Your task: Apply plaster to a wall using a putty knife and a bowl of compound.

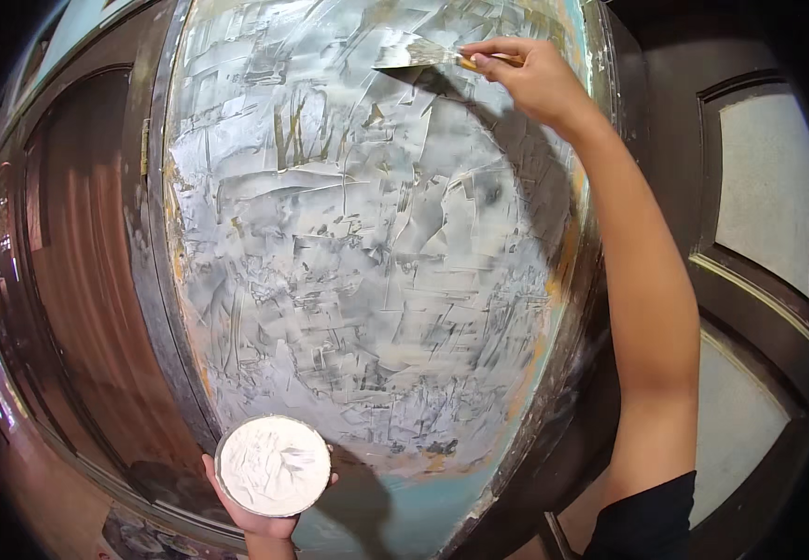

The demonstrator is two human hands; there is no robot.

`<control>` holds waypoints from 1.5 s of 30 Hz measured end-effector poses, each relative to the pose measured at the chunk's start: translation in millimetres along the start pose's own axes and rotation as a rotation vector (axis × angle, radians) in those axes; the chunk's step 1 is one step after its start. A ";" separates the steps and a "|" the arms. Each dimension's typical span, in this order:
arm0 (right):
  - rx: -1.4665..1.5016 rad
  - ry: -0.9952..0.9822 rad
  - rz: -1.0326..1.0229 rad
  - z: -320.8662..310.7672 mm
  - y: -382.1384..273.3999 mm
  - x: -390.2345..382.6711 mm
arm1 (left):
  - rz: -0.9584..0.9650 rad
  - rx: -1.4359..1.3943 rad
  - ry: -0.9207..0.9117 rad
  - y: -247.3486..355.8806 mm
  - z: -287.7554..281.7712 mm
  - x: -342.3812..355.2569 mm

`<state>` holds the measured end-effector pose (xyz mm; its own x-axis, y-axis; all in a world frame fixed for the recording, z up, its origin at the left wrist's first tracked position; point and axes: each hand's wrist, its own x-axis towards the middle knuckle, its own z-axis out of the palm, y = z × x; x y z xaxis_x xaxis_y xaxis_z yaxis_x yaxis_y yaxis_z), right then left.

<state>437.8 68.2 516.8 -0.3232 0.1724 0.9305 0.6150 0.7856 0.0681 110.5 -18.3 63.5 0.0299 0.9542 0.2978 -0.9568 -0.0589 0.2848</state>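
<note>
My right hand is raised to the upper part of the wall and grips a putty knife by its handle. The knife's wide blade, smeared with white, points left and lies close against the wall. Patchy white and grey filler in rough strokes coats that wall. Low in the view, my left hand holds a round tub of white putty from below, its fingers wrapped around the sides. The putty's surface is creased and grooved.
A dark wooden frame with a reddish-brown curtain stands at the left. On the right is a dark door with pale panels. Bare turquoise paint shows beneath the filler. A patterned item lies at the lower left.
</note>
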 end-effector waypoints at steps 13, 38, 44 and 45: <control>-0.437 -0.079 0.594 -127.8 8.2 5.9 | 0.047 -0.269 0.041 2.5 2.1 -10.5; -0.560 0.000 0.469 -70.0 19.9 14.3 | 0.022 -0.068 -0.012 20.1 -7.9 -0.4; -0.578 0.033 0.626 -98.1 35.3 -5.2 | -0.013 -0.084 -0.033 23.9 -2.1 -0.9; -0.579 0.030 0.628 -97.2 36.6 -5.7 | -0.014 -0.085 -0.030 24.2 -0.3 -0.2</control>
<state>532.0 38.2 549.0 0.2147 0.4523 0.8656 0.9469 0.1209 -0.2980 87.3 -19.8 70.1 0.0510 0.9455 0.3217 -0.9773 -0.0191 0.2112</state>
